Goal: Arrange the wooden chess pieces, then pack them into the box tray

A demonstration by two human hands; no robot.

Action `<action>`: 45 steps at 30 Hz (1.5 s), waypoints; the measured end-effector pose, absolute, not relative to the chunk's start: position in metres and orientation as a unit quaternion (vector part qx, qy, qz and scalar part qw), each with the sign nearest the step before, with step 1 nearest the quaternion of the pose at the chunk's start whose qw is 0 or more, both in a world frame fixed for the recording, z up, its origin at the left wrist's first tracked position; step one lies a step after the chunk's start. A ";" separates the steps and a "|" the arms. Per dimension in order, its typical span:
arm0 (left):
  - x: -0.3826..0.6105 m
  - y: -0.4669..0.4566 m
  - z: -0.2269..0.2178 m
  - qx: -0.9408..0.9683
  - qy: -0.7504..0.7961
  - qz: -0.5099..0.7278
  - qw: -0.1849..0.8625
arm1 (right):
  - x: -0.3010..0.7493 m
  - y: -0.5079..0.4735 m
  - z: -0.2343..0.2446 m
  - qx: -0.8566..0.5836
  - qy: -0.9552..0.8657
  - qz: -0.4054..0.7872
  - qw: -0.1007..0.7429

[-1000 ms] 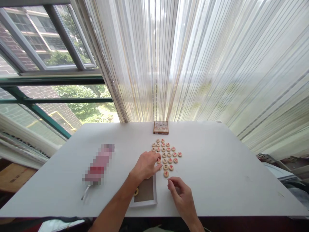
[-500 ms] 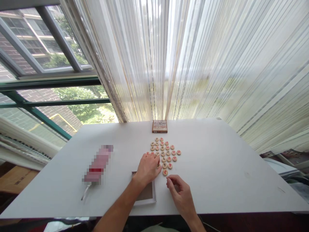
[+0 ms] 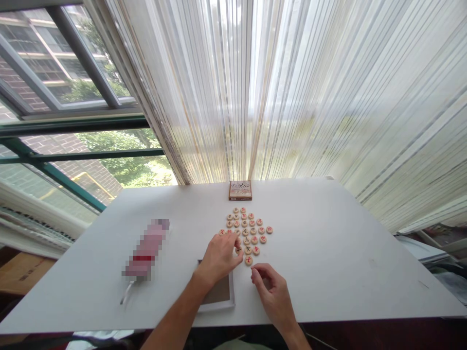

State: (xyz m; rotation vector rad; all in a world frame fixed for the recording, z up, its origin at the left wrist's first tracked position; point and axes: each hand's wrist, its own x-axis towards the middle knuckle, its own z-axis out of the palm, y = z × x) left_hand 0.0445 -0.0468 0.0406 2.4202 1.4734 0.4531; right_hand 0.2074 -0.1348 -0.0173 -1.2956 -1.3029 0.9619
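Round wooden Chinese chess pieces (image 3: pixel 245 232) with red and black characters lie face up in rows at the middle of the table. My left hand (image 3: pixel 222 256) hovers over the near left part of the rows, thumb and index finger apart, and covers some pieces. Between those fingertips shows a black-lettered piece (image 3: pixel 239 251); contact cannot be made out. My right hand (image 3: pixel 273 291) rests on the table near the lowest red piece (image 3: pixel 248 261), fingers curled and thumb against the index finger, no object visible in it. Under my left forearm lies an open box tray (image 3: pixel 219 295), partly hidden.
A printed box lid (image 3: pixel 240 190) stands at the far edge of the white table (image 3: pixel 328 253). To the left lies a blurred pink packet (image 3: pixel 148 250) with a pale strap. Behind the table hang string curtains (image 3: pixel 292 97) beside a window.
My left hand has drawn back slightly toward me, its thumb and index finger spreading so that a black-lettered piece shows more. My right hand and the pieces stay in place.
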 end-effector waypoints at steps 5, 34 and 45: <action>0.029 -0.052 0.055 0.771 0.464 0.280 0.334 | 0.207 -0.135 -0.017 -0.540 -0.540 0.393 0.513; -0.018 -0.113 0.020 0.620 0.466 0.361 0.518 | 0.158 -0.125 0.003 -0.421 -0.577 0.499 0.491; -0.019 -0.116 0.022 0.640 0.448 0.349 0.517 | 0.163 -0.125 -0.009 -0.437 -0.559 0.511 0.486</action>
